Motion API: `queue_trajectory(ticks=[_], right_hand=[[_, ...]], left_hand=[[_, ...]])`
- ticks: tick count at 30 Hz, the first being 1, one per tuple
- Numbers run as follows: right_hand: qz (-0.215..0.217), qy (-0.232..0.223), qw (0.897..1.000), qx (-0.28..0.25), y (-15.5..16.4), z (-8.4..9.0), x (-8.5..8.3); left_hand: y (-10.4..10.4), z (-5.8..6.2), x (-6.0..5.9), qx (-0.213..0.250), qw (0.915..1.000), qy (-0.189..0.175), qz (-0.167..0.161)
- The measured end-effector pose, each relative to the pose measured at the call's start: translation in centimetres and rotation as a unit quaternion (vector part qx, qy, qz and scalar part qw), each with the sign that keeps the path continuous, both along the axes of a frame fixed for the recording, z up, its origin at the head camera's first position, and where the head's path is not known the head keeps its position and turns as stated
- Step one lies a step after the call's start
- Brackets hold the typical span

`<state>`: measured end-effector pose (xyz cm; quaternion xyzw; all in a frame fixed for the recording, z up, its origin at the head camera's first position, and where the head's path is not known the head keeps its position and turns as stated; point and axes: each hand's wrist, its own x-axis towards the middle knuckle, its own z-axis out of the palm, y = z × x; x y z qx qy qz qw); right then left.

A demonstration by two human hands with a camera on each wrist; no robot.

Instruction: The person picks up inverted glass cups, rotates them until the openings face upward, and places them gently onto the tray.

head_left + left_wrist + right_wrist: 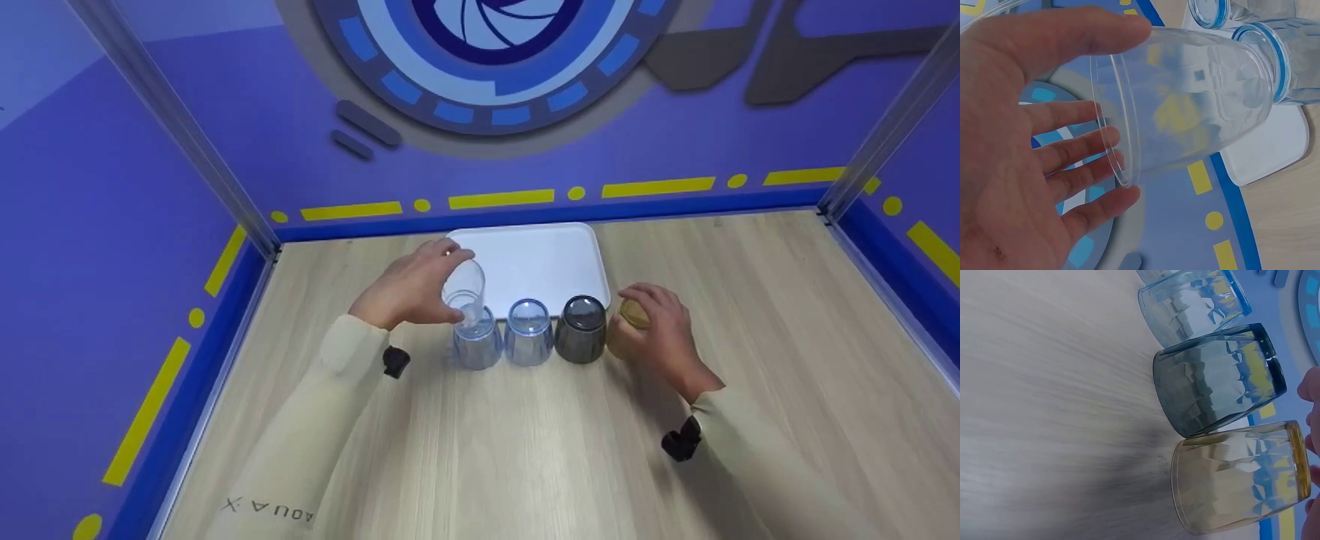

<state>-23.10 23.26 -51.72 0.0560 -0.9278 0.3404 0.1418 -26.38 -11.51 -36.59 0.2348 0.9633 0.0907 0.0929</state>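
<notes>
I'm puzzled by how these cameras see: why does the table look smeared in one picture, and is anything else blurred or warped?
Right wrist view: the wooden table is streaked with blur, while the amber cup stays fairly sharp and casts a soft shadow. Left wrist view: the left hand looms large and soft; the clear cup bends the background seen through it. Head view: even light, edges bowed.

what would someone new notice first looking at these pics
A row of upturned tumblers stands on the wooden table before a white tray: two blue, the grey tumbler and the amber tumbler. The left hand holds a clear cup tilted above the leftmost; the right hand grips the amber one.
</notes>
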Motion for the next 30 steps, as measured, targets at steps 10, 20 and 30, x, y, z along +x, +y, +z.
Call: queue_trajectory(ticks=[10, 20, 30], right_hand=[[0.009, 0.015, 1.000, 0.010, -0.1, -0.5, -0.3], [0.009, -0.006, 1.000, 0.017, -0.2, -0.7, -0.5], [0.008, -0.045, 0.999, 0.022, -0.4, -0.7, -0.6]], left_hand=[[-0.2, -0.2, -0.6, 0.007, 0.9999, -0.004, 0.015], [-0.5, -0.4, -1.3, 0.010, 0.9997, -0.002, 0.021], [-0.8, -0.6, -1.8, 0.027, 0.9992, 0.011, 0.025]])
